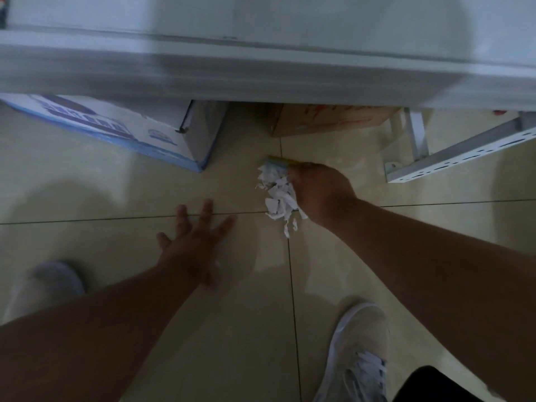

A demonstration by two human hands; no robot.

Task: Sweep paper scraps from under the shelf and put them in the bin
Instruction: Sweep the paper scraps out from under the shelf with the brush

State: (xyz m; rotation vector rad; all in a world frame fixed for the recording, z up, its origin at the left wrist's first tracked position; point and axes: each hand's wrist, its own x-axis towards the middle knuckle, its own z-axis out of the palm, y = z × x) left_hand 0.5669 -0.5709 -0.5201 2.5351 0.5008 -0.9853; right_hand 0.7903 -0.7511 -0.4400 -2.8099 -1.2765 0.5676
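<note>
A heap of torn white paper scraps (279,195) lies on the tiled floor just in front of the white shelf (261,76). My right hand (320,191) rests against the right side of the heap, closed on a small yellow and blue tool (278,162) whose end shows above the scraps; what kind of tool it is I cannot tell. My left hand (194,242) lies flat on the floor to the left of the heap, fingers spread, holding nothing. No bin is in view.
Under the shelf sit a white and blue cardboard box (121,129) at the left and a brown cardboard box (327,120) at the middle. A white perforated metal shelf foot (452,158) juts out at the right. My white shoes (359,355) stand on the beige tiles.
</note>
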